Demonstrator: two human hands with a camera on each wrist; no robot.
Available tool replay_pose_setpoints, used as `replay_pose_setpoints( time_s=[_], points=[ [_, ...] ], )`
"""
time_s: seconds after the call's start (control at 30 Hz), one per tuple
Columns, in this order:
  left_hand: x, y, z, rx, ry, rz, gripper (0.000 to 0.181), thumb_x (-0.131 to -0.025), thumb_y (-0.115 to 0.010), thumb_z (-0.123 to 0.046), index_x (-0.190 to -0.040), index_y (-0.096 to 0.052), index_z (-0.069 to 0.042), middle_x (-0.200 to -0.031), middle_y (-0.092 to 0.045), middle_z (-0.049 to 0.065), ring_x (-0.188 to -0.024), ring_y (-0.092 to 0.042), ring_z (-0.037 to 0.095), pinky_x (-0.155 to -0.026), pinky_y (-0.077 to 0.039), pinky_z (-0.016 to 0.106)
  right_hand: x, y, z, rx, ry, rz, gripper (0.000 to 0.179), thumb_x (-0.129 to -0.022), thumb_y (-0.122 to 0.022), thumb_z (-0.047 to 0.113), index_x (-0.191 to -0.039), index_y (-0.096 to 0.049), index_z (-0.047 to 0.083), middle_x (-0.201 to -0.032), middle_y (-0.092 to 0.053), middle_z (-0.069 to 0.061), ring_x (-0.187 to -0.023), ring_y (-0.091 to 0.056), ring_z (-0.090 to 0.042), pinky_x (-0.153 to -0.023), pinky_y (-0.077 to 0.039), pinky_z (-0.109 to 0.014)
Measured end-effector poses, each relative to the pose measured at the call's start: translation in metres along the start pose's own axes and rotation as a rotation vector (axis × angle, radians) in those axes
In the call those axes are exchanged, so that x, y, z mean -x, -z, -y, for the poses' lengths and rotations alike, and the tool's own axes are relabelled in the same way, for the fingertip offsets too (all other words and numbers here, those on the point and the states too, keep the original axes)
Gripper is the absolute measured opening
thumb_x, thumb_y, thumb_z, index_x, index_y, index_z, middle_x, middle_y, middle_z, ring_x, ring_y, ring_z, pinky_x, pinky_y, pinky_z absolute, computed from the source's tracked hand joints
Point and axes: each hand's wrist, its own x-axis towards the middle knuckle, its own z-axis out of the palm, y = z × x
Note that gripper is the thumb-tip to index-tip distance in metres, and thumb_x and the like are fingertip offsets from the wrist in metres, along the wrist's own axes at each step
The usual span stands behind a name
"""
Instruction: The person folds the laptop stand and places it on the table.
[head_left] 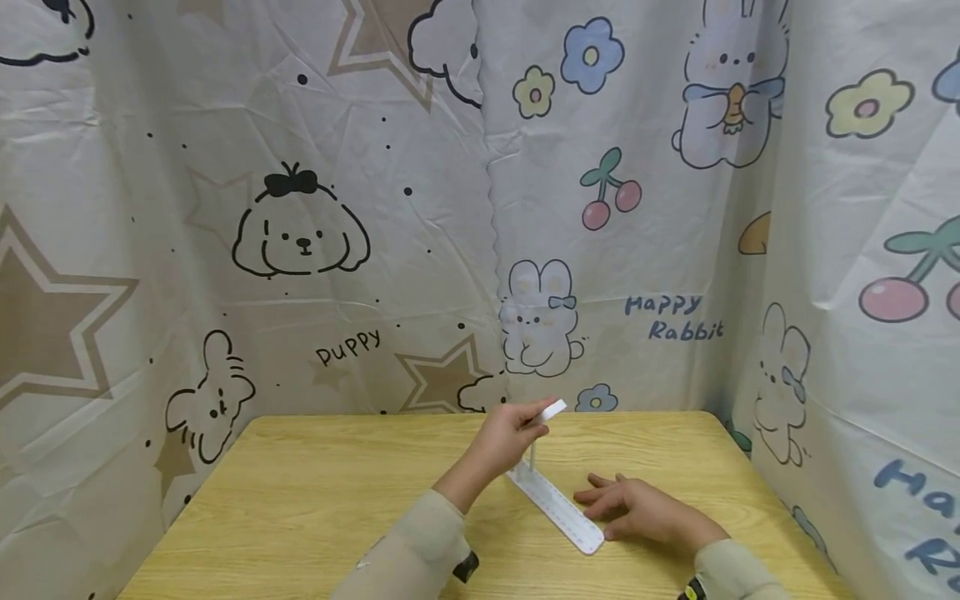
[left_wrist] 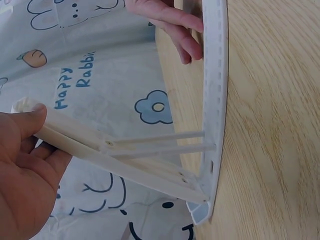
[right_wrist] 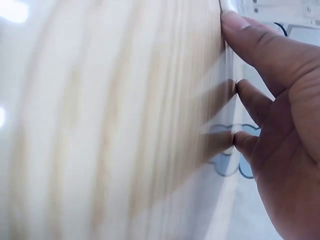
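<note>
A white plastic hinged frame stands on the table, its long slotted base strip lying flat and slanting toward the near right. My left hand grips the raised end of the frame's upper arm, thumb on one side and fingers on the other. Two thin struts link this tilted arm to the base, and arm and base meet at the far end. Beside the base's near end is my right hand, fingers spread and loosely bent with fingertips on the tabletop. Its thumb is at the strip's edge; firm contact is unclear.
The light wood-grain table ends at a patterned curtain hanging along its back and sides. A dark band shows at the left sleeve, and a black and yellow one at the right.
</note>
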Motion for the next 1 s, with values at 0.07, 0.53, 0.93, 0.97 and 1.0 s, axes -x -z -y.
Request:
replay_pose_setpoints(
  time_s=[0.07,0.53,0.93,0.97,1.0],
  points=[
    [0.000,0.001,0.001,0.022,-0.006,0.006,0.046,-0.099,-0.066,-0.010,-0.143,-0.060,-0.020,-0.143,-0.061,0.001,-0.125,-0.064,0.018,-0.095,-0.058,0.028,-0.001,-0.002,0.002,0.011,0.009,0.001,0.033,-0.086,-0.079,0.023,-0.119,-0.078,0.025,-0.146,-0.060,0.002,-0.152,-0.022,-0.046,-0.117,0.007,-0.074],
    [-0.001,0.012,0.010,0.124,0.032,0.047,0.042,-0.099,-0.066,-0.006,-0.138,-0.067,-0.024,-0.140,-0.064,0.001,-0.125,-0.062,0.019,-0.101,-0.056,0.037,-0.008,-0.021,0.009,0.023,0.053,-0.003,0.047,-0.083,-0.081,0.026,-0.129,-0.073,0.019,-0.149,-0.057,-0.001,-0.152,-0.021,-0.048,-0.113,0.012,-0.077],
    [0.000,0.019,0.023,0.217,0.015,0.052,0.040,-0.098,-0.067,-0.002,-0.133,-0.070,-0.020,-0.137,-0.067,0.002,-0.125,-0.062,0.021,-0.100,-0.056,0.036,-0.016,-0.038,0.020,0.066,0.062,-0.043,0.055,-0.080,-0.083,0.029,-0.132,-0.071,0.017,-0.149,-0.058,0.000,-0.151,-0.021,-0.050,-0.110,0.014,-0.080],
    [0.000,0.019,0.024,0.219,0.012,0.050,0.040,-0.097,-0.067,-0.002,-0.133,-0.070,-0.020,-0.136,-0.068,0.003,-0.124,-0.063,0.021,-0.100,-0.056,0.035,-0.017,-0.040,0.021,0.072,0.061,-0.048,0.056,-0.080,-0.083,0.030,-0.133,-0.071,0.018,-0.149,-0.058,0.001,-0.151,-0.022,-0.049,-0.110,0.013,-0.080],
    [0.000,0.019,0.025,0.222,0.008,0.047,0.039,-0.097,-0.067,-0.001,-0.132,-0.071,-0.019,-0.134,-0.068,0.003,-0.123,-0.063,0.021,-0.099,-0.057,0.035,-0.017,-0.042,0.023,0.080,0.061,-0.051,0.056,-0.080,-0.083,0.030,-0.133,-0.070,0.018,-0.149,-0.057,0.001,-0.151,-0.023,-0.049,-0.110,0.013,-0.080]
  ],
)
